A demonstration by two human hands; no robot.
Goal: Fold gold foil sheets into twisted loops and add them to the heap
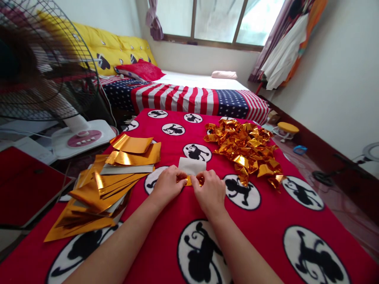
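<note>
Between my hands lies a sheet of gold foil paper (192,165), its pale back facing up and its near edge rolled to show gold. My left hand (169,182) pinches the left end of that rolled edge. At the right end my right hand (209,191) grips it, thumb pressed near the middle. To the left is a fanned stack of flat gold foil sheets (118,185), a few with the pale side up. A heap of folded gold foil pieces (245,146) lies to the right, beyond my right hand.
A red cloth with monkey prints (160,244) covers the table. An electric fan (79,134) stands close on the left, its blades blurred. Beyond the table is a bed (183,96). A yellow stool (288,127) and a blue item (300,150) are on the floor at right.
</note>
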